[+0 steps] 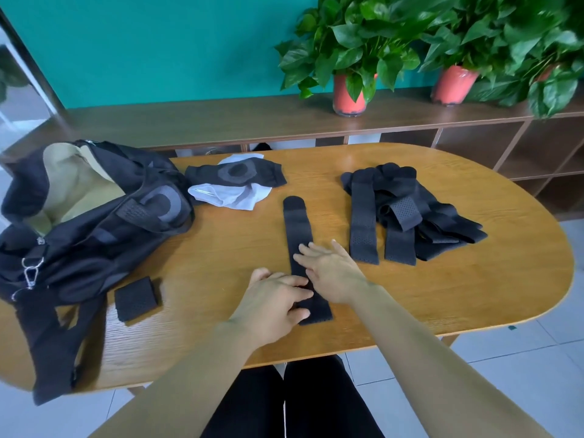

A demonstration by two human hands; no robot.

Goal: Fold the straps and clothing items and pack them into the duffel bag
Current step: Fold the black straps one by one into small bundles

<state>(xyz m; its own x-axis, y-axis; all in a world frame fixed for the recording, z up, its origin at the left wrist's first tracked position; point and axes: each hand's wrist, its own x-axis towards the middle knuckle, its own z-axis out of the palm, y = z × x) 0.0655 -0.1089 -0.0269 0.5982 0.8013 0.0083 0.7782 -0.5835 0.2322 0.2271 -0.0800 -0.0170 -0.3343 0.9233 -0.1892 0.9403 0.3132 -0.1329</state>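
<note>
A long black strap [298,229] lies stretched out flat at the middle of the wooden table [474,279], running from the centre of the frame down toward the near edge. Both hands rest on its nearer half. The right hand [331,273] is spread flat, palm down, its fingers straight and slightly apart, the fingertips pressing the strap about midway along its length. The left hand [278,298] sits just below it, its fingers almost straight and laid across the strap from the left, the thumb touching the strap's edge close to the near end. Neither hand is curled round anything.

At the left of the frame the black duffel bag [94,232] stands unzipped, its tan lining showing. A folded strap [136,298] lies on the table just beside the bag's lower right side. A pile of unfolded straps [410,216] lies at centre right, well apart from the hands. A black garment [235,173] rests on a white garment [234,199] at upper centre, beside the bag.
</note>
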